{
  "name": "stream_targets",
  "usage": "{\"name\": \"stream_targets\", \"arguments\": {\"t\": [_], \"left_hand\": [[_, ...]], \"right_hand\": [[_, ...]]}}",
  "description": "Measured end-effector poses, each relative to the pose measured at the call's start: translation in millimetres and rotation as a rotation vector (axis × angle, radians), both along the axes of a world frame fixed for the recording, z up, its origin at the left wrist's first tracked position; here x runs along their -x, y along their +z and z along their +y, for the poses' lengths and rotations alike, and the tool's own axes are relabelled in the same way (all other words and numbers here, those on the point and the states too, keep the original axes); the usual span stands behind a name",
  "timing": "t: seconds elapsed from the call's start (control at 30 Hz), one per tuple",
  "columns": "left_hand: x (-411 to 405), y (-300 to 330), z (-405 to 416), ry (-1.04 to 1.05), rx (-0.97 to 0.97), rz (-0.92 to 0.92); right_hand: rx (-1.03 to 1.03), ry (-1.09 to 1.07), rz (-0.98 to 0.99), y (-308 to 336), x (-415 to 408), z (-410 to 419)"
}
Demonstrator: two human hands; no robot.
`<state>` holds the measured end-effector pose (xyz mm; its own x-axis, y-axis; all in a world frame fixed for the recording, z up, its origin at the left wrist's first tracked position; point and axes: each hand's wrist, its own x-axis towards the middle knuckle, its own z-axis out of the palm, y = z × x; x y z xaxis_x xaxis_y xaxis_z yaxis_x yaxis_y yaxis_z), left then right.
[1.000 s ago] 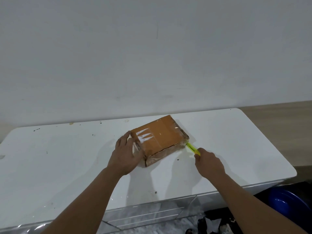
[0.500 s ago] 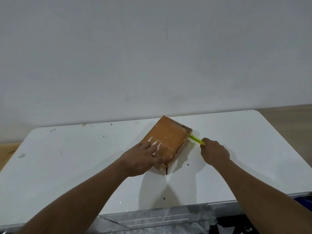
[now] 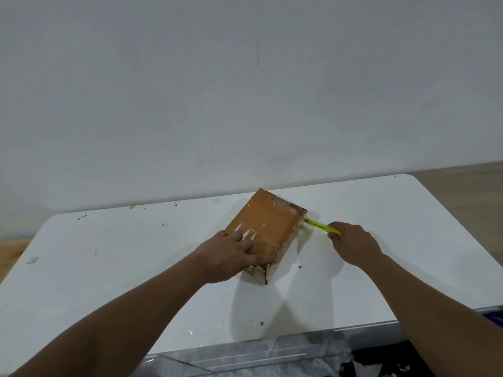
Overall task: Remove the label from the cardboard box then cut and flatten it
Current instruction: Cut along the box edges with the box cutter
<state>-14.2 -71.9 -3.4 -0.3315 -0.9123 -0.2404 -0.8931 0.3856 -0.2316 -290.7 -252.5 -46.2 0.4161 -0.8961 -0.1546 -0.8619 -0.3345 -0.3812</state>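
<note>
A flat brown cardboard box [image 3: 268, 223] wrapped in clear tape lies on the white table [image 3: 136, 268], turned with one corner toward me. My left hand [image 3: 234, 255] presses flat on its near top, fingers spread. My right hand [image 3: 353, 244] is closed around a yellow-green cutter [image 3: 319, 225], whose tip touches the box's far right corner. No label shows on the visible faces.
A plain grey-white wall rises right behind the table. Small dark specks and scraps dot the tabletop. Wooden floor shows at the far right and far left. Dark objects lie below the table's front edge at bottom right.
The box has been rotated so that its long side runs away from me. My left hand slid from its left edge onto its top. The cutter stayed at the box's right corner.
</note>
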Motion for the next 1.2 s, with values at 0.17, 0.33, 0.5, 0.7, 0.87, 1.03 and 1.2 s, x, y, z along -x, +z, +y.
{"name": "stream_targets", "arguments": {"t": [0.17,0.33,0.5,0.7,0.87,1.03,1.2], "left_hand": [[3,-4,-3,0.06,0.019,0.003],[9,-1,-10,0.087,0.019,0.045],[18,1,-18,0.104,-0.053,0.223],[26,-7,-23,0.221,-0.132,0.333],[27,-4,-26,0.236,-0.135,0.362],[24,-10,-25,0.254,-0.127,0.397],[23,-13,-25,0.25,-0.103,0.413]], "right_hand": [[0.028,-0.091,-0.084,3,24,5],[-0.044,-0.13,-0.207,4,35,33],[-0.116,-0.116,-0.351,-3,36,88],[-0.118,-0.02,-0.454,-9,38,146],[-0.032,0.05,-0.449,-10,29,160],[0.023,0.071,-0.354,-8,18,156],[-0.043,0.104,-0.106,-20,11,156]]}}
